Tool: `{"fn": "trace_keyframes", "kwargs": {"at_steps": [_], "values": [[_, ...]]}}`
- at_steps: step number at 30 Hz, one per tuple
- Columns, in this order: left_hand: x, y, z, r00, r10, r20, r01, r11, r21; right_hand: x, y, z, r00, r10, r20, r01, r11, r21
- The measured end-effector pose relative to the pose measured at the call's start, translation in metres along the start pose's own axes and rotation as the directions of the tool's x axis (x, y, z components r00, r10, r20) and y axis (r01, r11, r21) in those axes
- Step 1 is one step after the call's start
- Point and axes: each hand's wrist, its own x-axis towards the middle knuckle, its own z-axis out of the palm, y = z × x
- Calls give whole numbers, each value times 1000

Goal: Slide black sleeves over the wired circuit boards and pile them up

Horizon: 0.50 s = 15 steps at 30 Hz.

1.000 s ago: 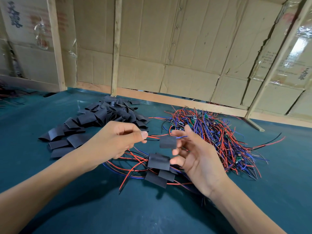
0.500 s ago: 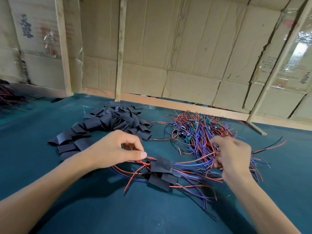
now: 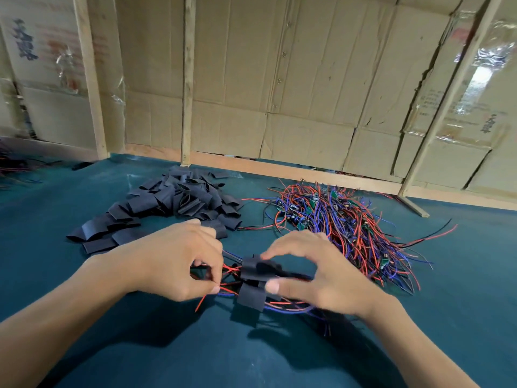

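On the teal table [image 3: 84,345] both hands work over a small pile of sleeved boards [image 3: 251,292], which lies between them near the front edge, red and blue wires trailing out from under the black sleeves. The left hand [image 3: 173,264] has thumb and forefinger pinched on the wires [image 3: 223,288] at the pile's left side, its other fingers curled. The right hand [image 3: 321,273] arches over the pile: its thumb [image 3: 275,287] presses near the lower sleeve, while a forefinger touches the top black sleeve [image 3: 258,268], the fingers bent around it in a loose grip. Behind the left hand sits a heap of empty black sleeves [image 3: 173,203]. Behind the right hand lies a tangle of unsleeved wired circuit boards [image 3: 341,222]. No bin or tray holds either heap; cardboard walls [image 3: 293,79] stand behind.
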Motion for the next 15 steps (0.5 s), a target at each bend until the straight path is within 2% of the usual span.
{"fn": "trace_keyframes", "kwargs": {"at_steps": [3, 5, 7, 8, 10, 12, 14, 15], "values": [[2, 5, 1, 993, -16, 116, 10, 999, 53, 2, -7, 14, 987, -39, 153, 73, 972, -224], [2, 9, -2, 980, -50, 190, 37, 997, 69, 3, -9, 25, 965, 41, 261, 39, 954, -297], [1, 9, -6, 981, -58, 184, 43, 995, 85, 2, -8, 33, 941, 114, 318, -10, 950, -311], [1, 8, -7, 990, -43, 136, 32, 996, 83, 2, -8, 35, 936, 124, 330, -16, 950, -312], [1, 6, -7, 999, 7, -44, -4, 998, 58, 0, -8, 34, 935, 112, 337, -6, 954, -300], [0, -2, -5, 954, -20, -299, 33, 999, 39, 2, -6, 25, 963, 74, 258, -21, 979, -204], [-1, -15, -2, 838, -137, -529, 219, 971, 95, 5, 7, 9, 999, 30, -14, -32, 990, -138], [-2, -25, 0, 773, -204, -600, 326, 940, 101, 6, 19, 0, 982, 29, -187, -57, 988, -147]]}}
